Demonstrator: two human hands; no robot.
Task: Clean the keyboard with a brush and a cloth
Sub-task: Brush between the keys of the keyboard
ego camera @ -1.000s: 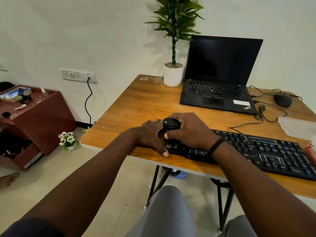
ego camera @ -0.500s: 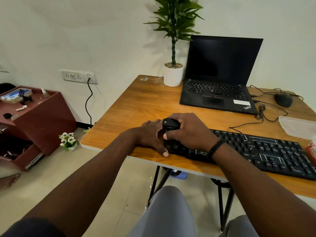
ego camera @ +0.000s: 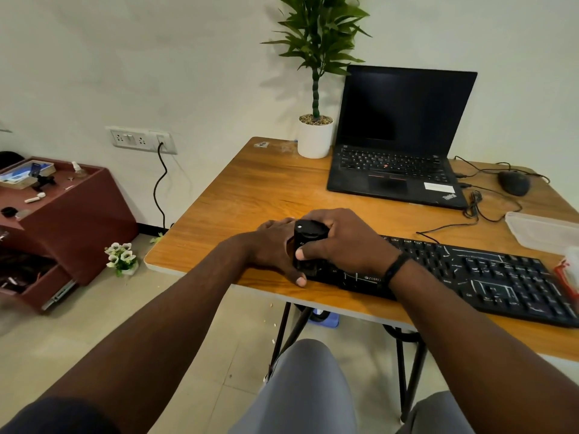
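Two hands | right grip (ego camera: pixel 341 242) clamps brush (ego camera: pixel 308 245) | left grip (ego camera: pixel 275 245) flat | keyboard (ego camera: pixel 470 274) "ZEBRO…"

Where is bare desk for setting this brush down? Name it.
Free: the wooden desk between white plant pot, black laptop and black keyboard. Crowded: right end, with cables, black mouse and clear plastic container.

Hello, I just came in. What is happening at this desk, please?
A person sits at a wooden table and cleans a black keyboard. The right hand grips a black cylindrical brush and holds it upright on the keyboard's left end. The left hand rests beside it at that end, thumb on the table by the keyboard's corner. No cloth is clearly visible. An open laptop, its screen dark, stands behind.
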